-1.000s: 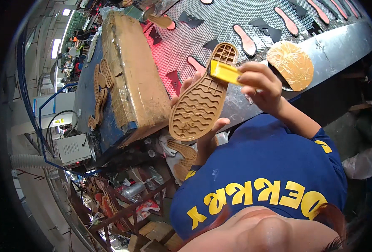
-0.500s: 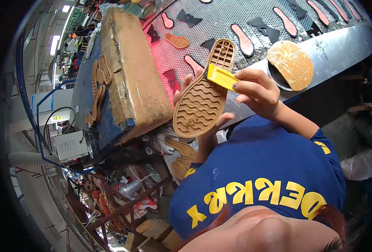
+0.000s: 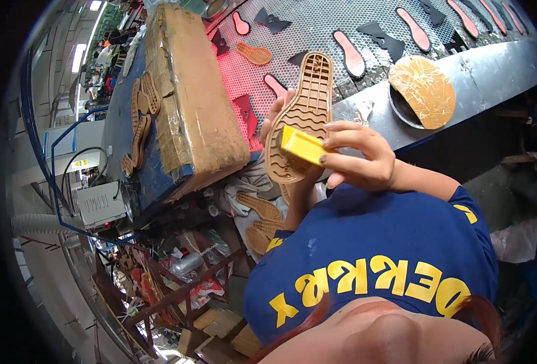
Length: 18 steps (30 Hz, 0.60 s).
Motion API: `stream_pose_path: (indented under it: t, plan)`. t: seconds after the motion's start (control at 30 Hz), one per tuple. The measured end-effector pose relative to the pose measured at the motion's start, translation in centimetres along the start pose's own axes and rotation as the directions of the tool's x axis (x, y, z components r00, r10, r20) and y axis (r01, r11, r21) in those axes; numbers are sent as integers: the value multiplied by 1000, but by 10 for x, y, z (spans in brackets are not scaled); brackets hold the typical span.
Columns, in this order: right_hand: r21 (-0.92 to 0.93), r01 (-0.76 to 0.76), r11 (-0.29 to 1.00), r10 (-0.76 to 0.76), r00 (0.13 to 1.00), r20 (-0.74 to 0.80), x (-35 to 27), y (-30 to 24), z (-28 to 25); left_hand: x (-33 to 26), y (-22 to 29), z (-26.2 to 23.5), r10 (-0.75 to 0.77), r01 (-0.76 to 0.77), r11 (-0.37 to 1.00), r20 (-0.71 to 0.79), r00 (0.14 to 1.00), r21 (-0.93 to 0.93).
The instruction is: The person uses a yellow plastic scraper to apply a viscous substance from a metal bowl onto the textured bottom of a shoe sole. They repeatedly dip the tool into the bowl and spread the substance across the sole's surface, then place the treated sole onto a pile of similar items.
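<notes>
A brown shoe sole (image 3: 314,82) is held up in front of me, its wavy and gridded tread facing up. My left hand (image 3: 273,114) grips it from behind, fingertips along the left edge and the palm mostly hidden. Between the fingers and thumb of my right hand (image 3: 362,155) is a yellow wedge-shaped block (image 3: 303,145), laid across the lower, wavy part of the tread. What the block is made of I cannot make out. A second tan edge (image 3: 286,193) shows below the sole, partly hidden.
Ahead is a mesh surface (image 3: 317,30) with pink insoles (image 3: 349,53) and black pieces. A round dish (image 3: 397,108) with a scratched tan disc (image 3: 423,91) sits on the metal ledge (image 3: 480,76). Left stands a cardboard box (image 3: 201,103); several soles (image 3: 141,139) lie beyond it, others (image 3: 259,206) near my lap.
The yellow block has slid from the sole's middle toward its near end, with my right hand moving down. The sole has tilted and shifted slightly.
</notes>
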State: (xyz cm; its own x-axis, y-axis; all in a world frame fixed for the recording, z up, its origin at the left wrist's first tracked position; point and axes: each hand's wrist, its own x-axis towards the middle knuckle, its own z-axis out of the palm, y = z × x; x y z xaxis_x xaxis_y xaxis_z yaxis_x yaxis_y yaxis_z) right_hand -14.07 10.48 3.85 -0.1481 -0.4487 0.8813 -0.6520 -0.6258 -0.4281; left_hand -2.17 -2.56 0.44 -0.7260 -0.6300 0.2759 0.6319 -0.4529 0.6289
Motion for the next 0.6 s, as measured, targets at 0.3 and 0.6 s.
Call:
stream_pose_path:
  t: [0.3, 0.6]
  plan:
    - [-117, -41, 992, 38, 999, -29, -3, 4, 8, -7, -6, 27, -8, -78, 920, -218, 976, -384]
    - [95, 98, 991, -107, 990, 94, 1, 1, 7, -5, -6, 20, -52, 19, 991, -255, 965, -131]
